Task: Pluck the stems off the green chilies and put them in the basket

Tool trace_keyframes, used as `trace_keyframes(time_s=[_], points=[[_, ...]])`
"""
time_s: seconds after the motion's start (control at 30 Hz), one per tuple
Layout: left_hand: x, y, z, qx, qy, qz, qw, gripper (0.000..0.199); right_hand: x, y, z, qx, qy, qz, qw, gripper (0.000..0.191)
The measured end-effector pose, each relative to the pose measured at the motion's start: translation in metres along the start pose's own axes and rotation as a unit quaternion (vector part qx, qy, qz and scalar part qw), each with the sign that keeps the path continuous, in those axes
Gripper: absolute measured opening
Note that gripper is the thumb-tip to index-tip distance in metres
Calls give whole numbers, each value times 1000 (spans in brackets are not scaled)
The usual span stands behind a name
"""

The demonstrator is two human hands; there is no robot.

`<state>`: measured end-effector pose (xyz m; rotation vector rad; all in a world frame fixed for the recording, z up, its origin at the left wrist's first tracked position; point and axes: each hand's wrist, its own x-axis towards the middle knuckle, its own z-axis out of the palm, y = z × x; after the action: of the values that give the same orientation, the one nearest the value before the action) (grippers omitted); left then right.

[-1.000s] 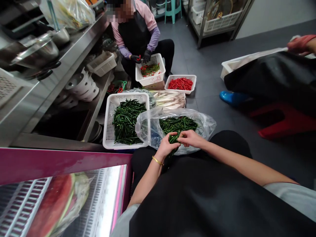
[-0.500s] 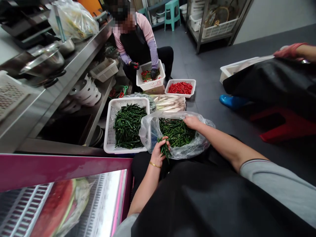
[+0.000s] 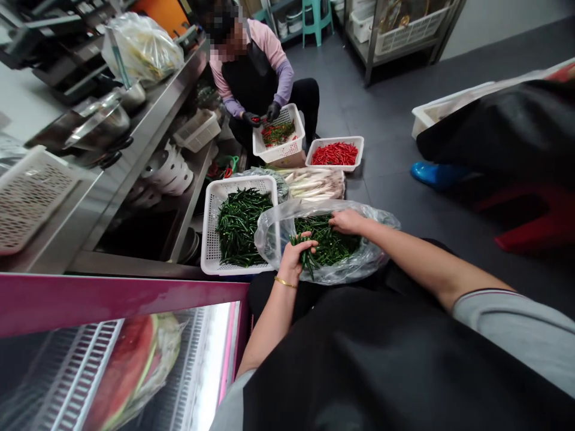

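Note:
My left hand (image 3: 296, 254) is closed around a small bunch of green chili peppers (image 3: 307, 258), at the near left side of a clear plastic bag (image 3: 377, 222). More green chilies (image 3: 335, 246) fill the bag. At their far edge, my right hand (image 3: 347, 221) reaches in with bent fingers pinched together among the chilies; what lies between the fingertips is too small to make out. Just left of the bag stands a white perforated basket (image 3: 210, 233) holding a heap of green chilies (image 3: 242, 224).
Beyond the bag lie spring onions (image 3: 317, 182) and a white tray of red chilies (image 3: 335, 154). A co-worker (image 3: 256, 72) sits behind a white basket (image 3: 278, 154). A steel counter (image 3: 148, 114) runs along the left, above a glass-topped cabinet (image 3: 112, 299). Another person's blue shoe (image 3: 433, 173) is at right.
My right hand has shifted slightly inward over the chilies. My left hand still grips its bunch. The co-worker's hands have come together above their basket. The view has shifted a little.

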<state>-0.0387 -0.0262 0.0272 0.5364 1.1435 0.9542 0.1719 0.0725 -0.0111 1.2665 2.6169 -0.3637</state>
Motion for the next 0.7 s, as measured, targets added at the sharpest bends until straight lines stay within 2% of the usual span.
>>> trace_keyframes(time_s=[0.1, 0.17, 0.27, 0.33, 0.4, 0.47, 0.57, 0.63, 0.7], points=[[-1, -1, 0, 68, 53, 82, 993, 47, -11, -11, -14, -17, 16, -20, 1000, 31], [1, -2, 5, 168, 61, 161, 970, 42, -21, -21, -24, -15, 25, -36, 999, 30], [6, -6, 17, 342, 25, 245, 907, 38, -33, -35, -37, 6, 47, -56, 997, 30], [8, -8, 21, 419, -6, 251, 873, 36, -39, -39, -43, 51, 65, -57, 995, 28], [9, -8, 20, 450, -29, 251, 856, 33, -43, -38, -46, 149, 60, -65, 985, 26], [7, -4, 14, 455, -64, 257, 850, 30, -46, -34, -47, 290, 21, -72, 954, 27], [-1, 4, 3, 465, -149, 241, 839, 31, -50, -32, -40, 463, -57, -73, 882, 37], [-9, 4, -3, 496, -217, 200, 817, 32, -50, -37, -29, 492, -126, -84, 857, 39], [-17, -3, -6, 541, -264, 154, 784, 34, -48, -47, -16, 455, -209, -103, 860, 35]])
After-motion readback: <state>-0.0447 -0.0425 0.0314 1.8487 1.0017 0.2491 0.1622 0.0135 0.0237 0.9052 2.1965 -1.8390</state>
